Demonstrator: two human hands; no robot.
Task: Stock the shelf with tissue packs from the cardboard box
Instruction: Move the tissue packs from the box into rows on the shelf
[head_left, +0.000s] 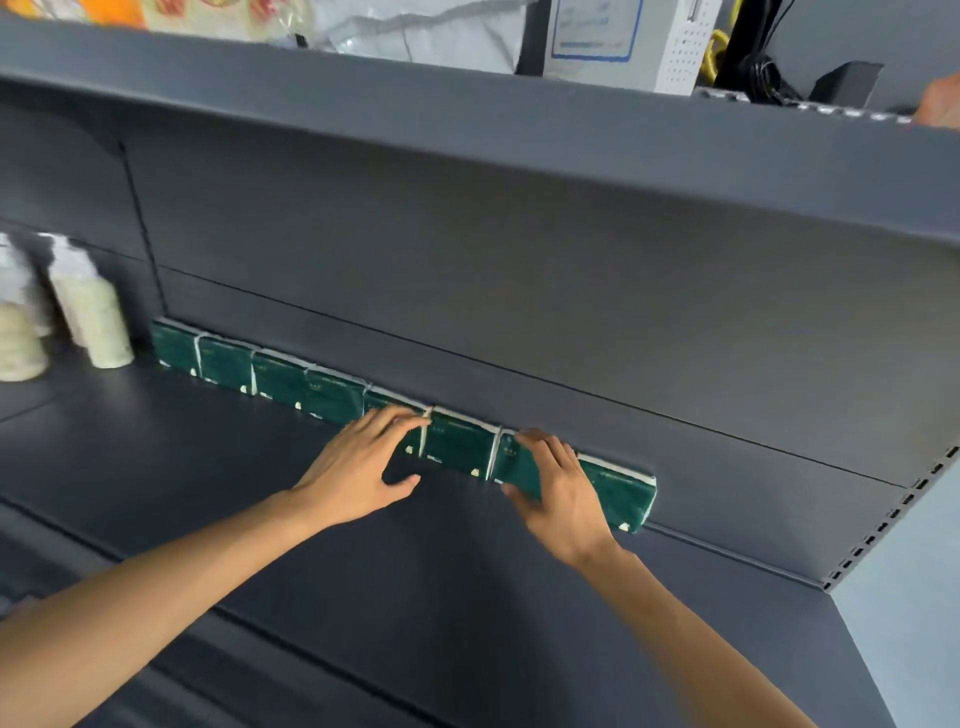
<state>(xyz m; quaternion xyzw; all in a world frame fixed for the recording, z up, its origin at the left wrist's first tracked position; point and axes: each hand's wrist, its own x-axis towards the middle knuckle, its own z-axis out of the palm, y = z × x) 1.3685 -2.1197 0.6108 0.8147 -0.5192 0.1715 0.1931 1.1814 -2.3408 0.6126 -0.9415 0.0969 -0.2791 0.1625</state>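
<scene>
Upright, dark-green tissue packs (460, 441) line the shelf (260, 467); both hands' flat, unclenched grip rests on them.

Shelf deck (218, 467) bare before tissue packs (457, 441); bottles (98, 312) crowd left.

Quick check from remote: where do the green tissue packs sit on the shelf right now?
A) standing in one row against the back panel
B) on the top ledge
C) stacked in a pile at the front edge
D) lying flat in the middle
A: the green tissue packs stand side by side in one row against the shelf back panel, with the left hand and right hand on them.
</scene>
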